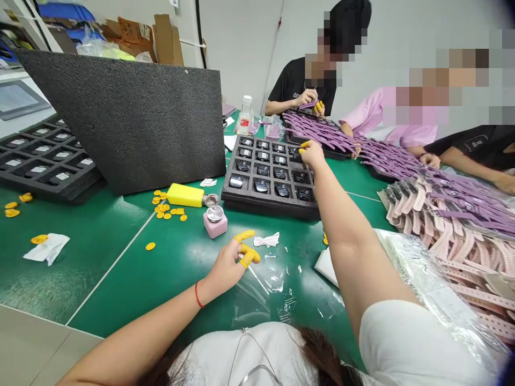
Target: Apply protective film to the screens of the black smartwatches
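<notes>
My right hand (pixel 311 154), with yellow finger cots, reaches far out over the right edge of a black foam tray (pixel 241 194) that holds several dark watch bodies in cells. Its fingertips pinch at one cell on that side; whether they hold anything I cannot tell. My left hand (pixel 233 260) hovers low over the green mat with yellow cots on the fingertips, fingers apart, holding nothing. It sits beside a clear plastic bag (pixel 277 289) and a small white wipe (pixel 266 240).
A pink dispenser bottle (pixel 214 221), a yellow bottle (pixel 185 195) and loose yellow cots (pixel 163 208) lie near the tray. A big foam lid (pixel 129 118) leans over another tray (pixel 44 161) at left. Purple and pink straps (pixel 450 214) pile at right, where other people work.
</notes>
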The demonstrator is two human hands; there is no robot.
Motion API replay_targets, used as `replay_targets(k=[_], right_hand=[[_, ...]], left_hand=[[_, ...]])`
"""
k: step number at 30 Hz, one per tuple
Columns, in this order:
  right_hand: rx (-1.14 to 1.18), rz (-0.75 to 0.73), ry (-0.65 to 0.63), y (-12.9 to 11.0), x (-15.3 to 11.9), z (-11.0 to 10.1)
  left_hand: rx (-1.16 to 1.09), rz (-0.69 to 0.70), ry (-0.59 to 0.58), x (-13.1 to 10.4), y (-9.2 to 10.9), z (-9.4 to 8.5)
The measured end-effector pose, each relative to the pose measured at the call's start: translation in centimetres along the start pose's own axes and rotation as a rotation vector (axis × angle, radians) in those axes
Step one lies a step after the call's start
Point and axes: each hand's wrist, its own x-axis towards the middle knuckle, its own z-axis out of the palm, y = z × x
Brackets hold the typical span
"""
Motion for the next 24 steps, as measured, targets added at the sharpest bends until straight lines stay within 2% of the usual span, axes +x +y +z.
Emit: replay_targets(k=[3, 5, 8, 13, 17, 19, 21, 22, 23, 24], right_hand=[[-0.136, -0.045, -0.158, 2.8, 0.0, -0.5], [-0.233, -0.106, -0.169, 3.1, -0.2, -0.2], [-0.376, -0.221, -0.153, 1.4, -0.1, 1.1], [-0.542, -0.342, -0.259, -2.0, 0.5, 3.9], [-0.553, -0.362, -0.178, -2.9, -0.1, 4.3], [-0.426, -0.363, -0.079, -2.9, -2.6, 3.4], [-0.122, -0.36, -0.031, -2.8, -7.2, 2.2], [0.11, -0.342, -0.064, -2.6, -10.3, 1.8], [0.319, -0.312, -0.18, -2.5, -13.7, 1.5], [0.465, -0.298, -0.348, -2.3, -17.1, 1.4]], left_hand=[[0.027, 0.002, -0.028, -0.3, 0.0, 0.3], [0.049, 0.003, -0.04, -0.4, -0.1, 0.3], [0.069, 0.007, -0.042, -0.3, -0.3, 0.2], [0.067, 0.015, -0.006, 0.4, -0.4, 0.0], [-0.006, 0.027, 0.026, 1.0, -1.2, -0.2], [-0.052, 0.034, 0.039, 1.2, -1.7, -0.4], [-0.094, 0.038, 0.039, 1.3, -2.0, -0.4], [-0.111, 0.037, 0.034, 1.3, -2.0, -0.4], [-0.126, 0.036, 0.022, 1.3, -1.9, -0.3], [-0.142, 0.034, 0.0, 1.2, -1.7, -0.3]])
